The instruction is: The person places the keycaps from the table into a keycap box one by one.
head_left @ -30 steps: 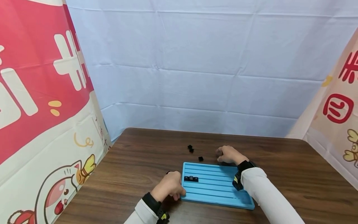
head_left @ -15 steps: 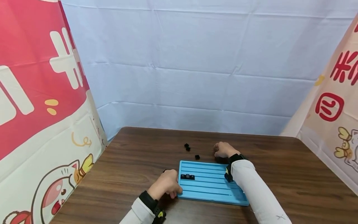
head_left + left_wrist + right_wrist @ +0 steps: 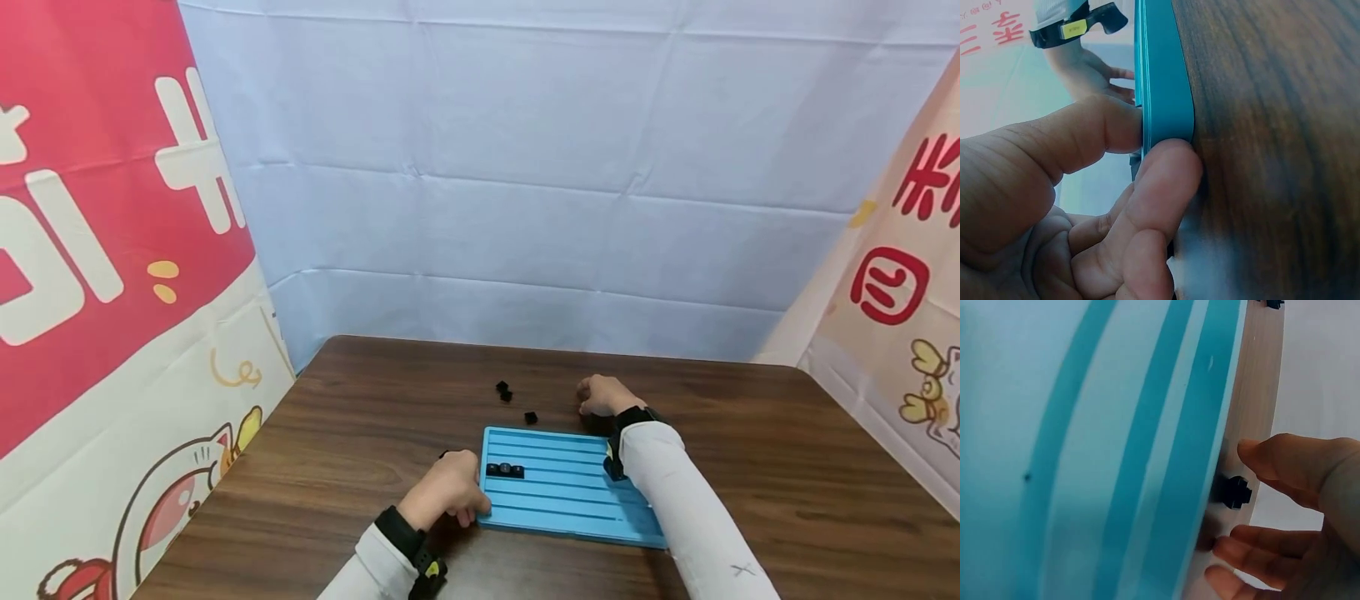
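Head: the left hand (image 3: 450, 487) gripped the blue tray (image 3: 570, 490) at eight o'clock; the right hand (image 3: 606, 395) was beyond its one o'clock edge. Left wrist: thumb and finger pinched it, probably for steadiness. Right wrist: thumb and fingers stood apart around a black piece (image 3: 1236, 492), likely for clearance.

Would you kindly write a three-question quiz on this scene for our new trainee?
1. True or false: the left hand pinches the edge of the blue tray.
2. In the head view, where on the tray is the row of three black pieces? A) near the right end; B) near the left end; C) in the exact middle.
3. What small thing is nearest the right hand in the right wrist view?

Key: 1. True. 2. B. 3. A loose black piece.
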The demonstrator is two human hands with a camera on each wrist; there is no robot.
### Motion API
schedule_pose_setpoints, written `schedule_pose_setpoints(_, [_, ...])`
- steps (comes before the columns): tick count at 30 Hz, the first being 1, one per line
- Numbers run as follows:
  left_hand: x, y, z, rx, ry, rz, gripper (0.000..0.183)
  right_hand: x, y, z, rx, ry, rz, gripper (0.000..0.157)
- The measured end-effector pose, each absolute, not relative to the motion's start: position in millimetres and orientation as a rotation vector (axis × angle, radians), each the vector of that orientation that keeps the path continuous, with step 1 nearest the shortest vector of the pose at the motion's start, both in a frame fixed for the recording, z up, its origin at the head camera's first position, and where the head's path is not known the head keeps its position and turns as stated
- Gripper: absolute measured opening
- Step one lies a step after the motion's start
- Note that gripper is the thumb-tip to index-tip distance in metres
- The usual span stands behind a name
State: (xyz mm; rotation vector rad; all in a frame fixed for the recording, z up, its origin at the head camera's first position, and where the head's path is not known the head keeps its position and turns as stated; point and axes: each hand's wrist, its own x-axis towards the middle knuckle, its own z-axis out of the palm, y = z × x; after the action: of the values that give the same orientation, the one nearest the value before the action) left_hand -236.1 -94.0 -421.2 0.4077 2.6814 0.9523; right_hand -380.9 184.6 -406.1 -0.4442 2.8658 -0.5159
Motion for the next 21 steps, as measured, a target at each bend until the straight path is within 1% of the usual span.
schedule_pose_setpoints(5, [-236.6, -93.3, -421.7, 0.414, 2.684, 0.948, 0.032, -378.5, 186.0, -409.2, -0.465, 2.918, -0.492, 0.038])
schedule_pose_setpoints(11, [-237.2, -96.9, -423.6, 0.395, 2.682, 0.953, 0.030, -380.4, 175.7, -411.5, -0.503, 2.930, -0.469, 0.033])
schedule_pose_setpoints(14, [-238.1, -97.9, -424.4, 0.403, 2.681, 0.966, 0.028, -382.8, 174.9, -412.6, -0.540, 2.954, -0.468, 0.014])
schedule_pose_setpoints(15, [-238.3, -97.6, -424.6, 0.406, 2.676, 0.970, 0.028, -383.1, 175.0, -412.6, -0.547, 2.964, -0.460, 0.012])
schedule_pose_setpoints(18, [-238.7, -96.4, -425.0, 0.412, 2.666, 0.973, 0.028, -383.5, 174.7, -413.4, -0.530, 2.978, -0.476, 0.021])
schedule_pose_setpoints(21, [-239.5, -95.5, -425.2, 0.413, 2.664, 0.975, 0.028, -382.4, 173.4, -413.0, -0.509, 2.995, -0.468, 0.016])
